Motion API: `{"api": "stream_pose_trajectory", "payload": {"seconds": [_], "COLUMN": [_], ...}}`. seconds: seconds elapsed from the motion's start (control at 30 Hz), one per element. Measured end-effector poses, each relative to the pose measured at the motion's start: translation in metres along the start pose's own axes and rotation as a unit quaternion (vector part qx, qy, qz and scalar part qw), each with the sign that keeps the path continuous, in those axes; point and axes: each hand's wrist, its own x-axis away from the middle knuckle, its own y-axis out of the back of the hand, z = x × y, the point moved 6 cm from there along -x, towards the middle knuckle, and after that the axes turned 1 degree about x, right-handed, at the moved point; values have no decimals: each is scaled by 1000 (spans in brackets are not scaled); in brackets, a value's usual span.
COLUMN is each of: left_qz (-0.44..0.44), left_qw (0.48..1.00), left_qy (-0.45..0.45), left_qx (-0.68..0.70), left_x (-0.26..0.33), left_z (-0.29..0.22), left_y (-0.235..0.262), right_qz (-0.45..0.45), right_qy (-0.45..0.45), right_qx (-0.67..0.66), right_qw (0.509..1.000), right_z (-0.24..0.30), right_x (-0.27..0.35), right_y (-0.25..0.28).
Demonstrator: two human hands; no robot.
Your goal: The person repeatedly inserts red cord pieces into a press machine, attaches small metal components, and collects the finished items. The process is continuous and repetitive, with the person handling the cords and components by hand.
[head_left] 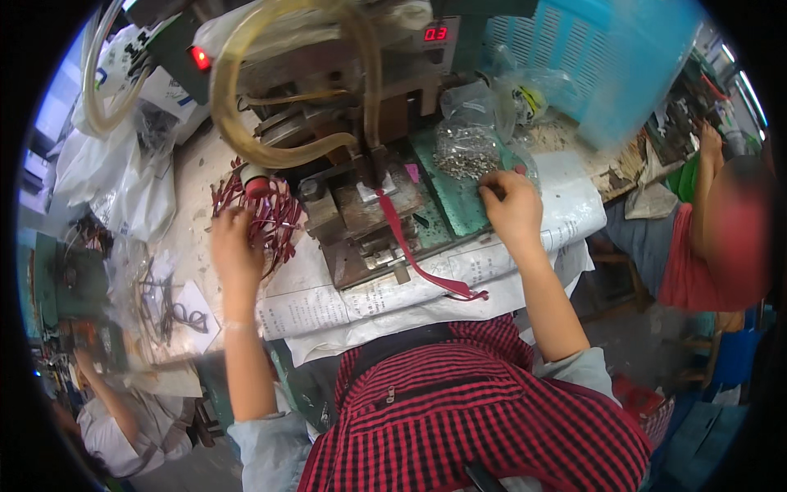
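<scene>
My left hand [238,248] is over a heap of dark-red curved strips [283,221], which look like eyeglass temples. Its fingers are bent but apart, the tips touching the heap. My right hand [515,210] is at the near edge of a clear bag of small metal parts [469,153], thumb and forefinger bent toward each other; anything between them is too small to make out. Between my hands, one dark-red temple [402,234] hangs from the machine's metal block [361,205], its curved end lying toward me on the white sheets.
A red-topped knob [257,183] stands beside the heap. A thick yellowish hose [223,98] loops over the machine. Black eyeglass frames [187,316] lie at left, and a blue basket [566,57] stands at the back right. Other people sit on both sides.
</scene>
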Motion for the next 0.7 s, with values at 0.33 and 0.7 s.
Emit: {"api": "stream_pose_trajectory", "payload": {"seconds": [0.33, 0.7], "left_qz": [-36, -103], "left_qw": [943, 746], "left_qy": [185, 344], "left_qx": [274, 561], "left_x": [-12, 43], "left_z": [38, 12], "left_y": [-25, -20], "right_qz": [14, 90], "right_qy": [98, -23], "right_qx": [60, -310], "right_qw": [993, 946], "right_z": [25, 55], "right_x": [1, 1], "right_y": [-15, 26]}}
